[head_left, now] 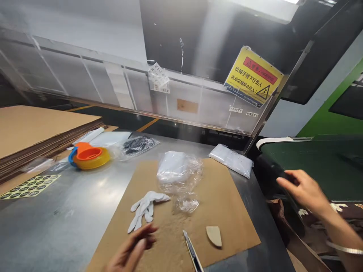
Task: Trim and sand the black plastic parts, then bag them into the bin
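My left hand point(131, 251) hovers low over the near edge of a brown cardboard sheet point(227, 211), fingers loosely curled and blurred, holding nothing I can see. A white glove point(146, 207) lies just beyond it. A utility knife point(192, 253) and a beige wedge-shaped piece point(214, 235) rest on the cardboard to its right. My right hand point(304, 190), a bangle on its wrist, reaches to the right over a dark roller edge point(269, 166) of the green conveyor point(312, 158), fingers curved on it.
Crumpled clear plastic bags point(178, 172) lie mid-cardboard, a white packet point(231, 160) at the far right corner. Tape rolls with an orange dispenser point(89, 155), a bagged dark item point(138, 144), a sticker sheet point(31, 186) and stacked cardboard point(34, 130) sit left. A yellow warning sign point(253, 77) hangs behind.
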Action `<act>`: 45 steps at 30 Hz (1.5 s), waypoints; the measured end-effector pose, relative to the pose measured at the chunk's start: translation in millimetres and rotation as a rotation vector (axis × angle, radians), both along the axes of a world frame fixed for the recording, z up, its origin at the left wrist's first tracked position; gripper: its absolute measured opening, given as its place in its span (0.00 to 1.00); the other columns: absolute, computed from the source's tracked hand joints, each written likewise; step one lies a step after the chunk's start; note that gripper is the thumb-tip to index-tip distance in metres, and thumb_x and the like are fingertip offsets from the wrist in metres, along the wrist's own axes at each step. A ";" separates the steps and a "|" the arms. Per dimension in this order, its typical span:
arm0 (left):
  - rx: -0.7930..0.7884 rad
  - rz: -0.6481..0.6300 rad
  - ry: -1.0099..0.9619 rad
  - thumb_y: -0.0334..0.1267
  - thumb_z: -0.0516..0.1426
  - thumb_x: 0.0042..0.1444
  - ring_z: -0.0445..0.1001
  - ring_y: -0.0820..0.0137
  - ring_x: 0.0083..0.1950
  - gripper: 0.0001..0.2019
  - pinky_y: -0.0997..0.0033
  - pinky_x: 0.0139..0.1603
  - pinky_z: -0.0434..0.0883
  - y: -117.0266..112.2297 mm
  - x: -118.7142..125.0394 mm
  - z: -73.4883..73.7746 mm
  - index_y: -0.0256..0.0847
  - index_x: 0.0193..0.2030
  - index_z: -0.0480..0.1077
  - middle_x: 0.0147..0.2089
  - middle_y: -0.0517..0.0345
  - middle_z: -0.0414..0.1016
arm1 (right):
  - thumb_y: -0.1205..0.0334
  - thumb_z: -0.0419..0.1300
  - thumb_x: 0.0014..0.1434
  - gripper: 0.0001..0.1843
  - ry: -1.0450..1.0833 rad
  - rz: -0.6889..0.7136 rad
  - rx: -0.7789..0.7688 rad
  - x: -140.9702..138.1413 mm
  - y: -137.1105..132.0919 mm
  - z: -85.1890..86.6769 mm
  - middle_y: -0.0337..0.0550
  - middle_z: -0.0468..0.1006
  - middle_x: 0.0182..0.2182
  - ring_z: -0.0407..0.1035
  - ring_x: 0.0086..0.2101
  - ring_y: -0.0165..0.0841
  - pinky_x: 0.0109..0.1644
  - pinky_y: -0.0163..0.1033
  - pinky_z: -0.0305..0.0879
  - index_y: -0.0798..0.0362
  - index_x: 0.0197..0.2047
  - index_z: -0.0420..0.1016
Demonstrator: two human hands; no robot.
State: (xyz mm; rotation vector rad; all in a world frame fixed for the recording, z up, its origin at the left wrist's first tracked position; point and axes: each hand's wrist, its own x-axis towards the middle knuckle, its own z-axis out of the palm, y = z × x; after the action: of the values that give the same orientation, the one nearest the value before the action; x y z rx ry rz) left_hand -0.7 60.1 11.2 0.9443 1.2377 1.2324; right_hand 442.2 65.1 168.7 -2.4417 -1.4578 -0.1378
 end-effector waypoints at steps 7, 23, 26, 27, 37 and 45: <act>-0.172 -0.111 -0.814 0.59 0.53 0.50 0.71 0.60 0.49 0.28 0.61 0.50 0.67 -25.6 83.2 10.0 0.47 0.53 0.67 0.48 0.51 0.74 | 0.37 0.51 0.55 0.31 0.157 0.945 0.277 -221.8 -55.8 -121.9 0.48 0.70 0.31 0.67 0.31 0.38 0.32 0.40 0.68 0.58 0.47 0.68; 0.259 -0.472 0.029 0.34 0.60 0.48 0.74 0.57 0.39 0.21 0.60 0.43 0.67 -59.4 6.7 -22.5 0.42 0.51 0.72 0.38 0.45 0.77 | 0.61 0.52 0.62 0.25 0.487 1.089 0.085 -221.2 -63.7 -148.5 0.51 0.69 0.50 0.62 0.50 0.40 0.50 0.47 0.66 0.51 0.61 0.57; 0.321 -0.589 0.099 0.32 0.58 0.49 0.73 0.58 0.36 0.18 0.62 0.40 0.66 -58.9 4.5 -16.1 0.42 0.49 0.74 0.36 0.44 0.77 | 0.62 0.51 0.62 0.27 0.507 1.477 0.192 -253.2 -70.6 -109.5 0.53 0.73 0.45 0.64 0.46 0.41 0.48 0.47 0.66 0.55 0.63 0.54; 0.346 -0.617 0.137 0.32 0.58 0.49 0.72 0.60 0.33 0.16 0.63 0.38 0.66 -59.8 3.4 -15.5 0.41 0.46 0.75 0.33 0.45 0.76 | 0.64 0.51 0.62 0.27 0.492 1.517 0.182 -259.2 -71.0 -103.1 0.53 0.73 0.44 0.65 0.45 0.40 0.47 0.46 0.67 0.56 0.63 0.54; 0.318 -0.723 0.125 0.39 0.54 0.53 0.67 0.66 0.28 0.09 0.67 0.31 0.64 -70.2 2.1 -19.1 0.40 0.31 0.75 0.26 0.51 0.70 | 0.66 0.50 0.62 0.28 0.528 1.443 0.131 -259.8 -85.3 -121.5 0.54 0.70 0.45 0.65 0.43 0.38 0.44 0.46 0.67 0.54 0.64 0.52; -0.252 -0.353 -0.840 0.55 0.53 0.53 0.64 0.56 0.58 0.25 0.54 0.60 0.56 -79.0 23.7 -21.2 0.47 0.56 0.66 0.62 0.52 0.62 | 0.62 0.48 0.64 0.26 0.790 1.033 0.340 -281.2 -96.6 -157.8 0.51 0.64 0.49 0.62 0.48 0.41 0.47 0.50 0.64 0.47 0.64 0.52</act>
State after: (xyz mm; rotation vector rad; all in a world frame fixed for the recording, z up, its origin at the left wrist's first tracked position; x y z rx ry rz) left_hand 23.0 -18.9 -9.9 0.3527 0.5064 0.9904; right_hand 161.0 -31.5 10.9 -1.0251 -1.8264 0.6495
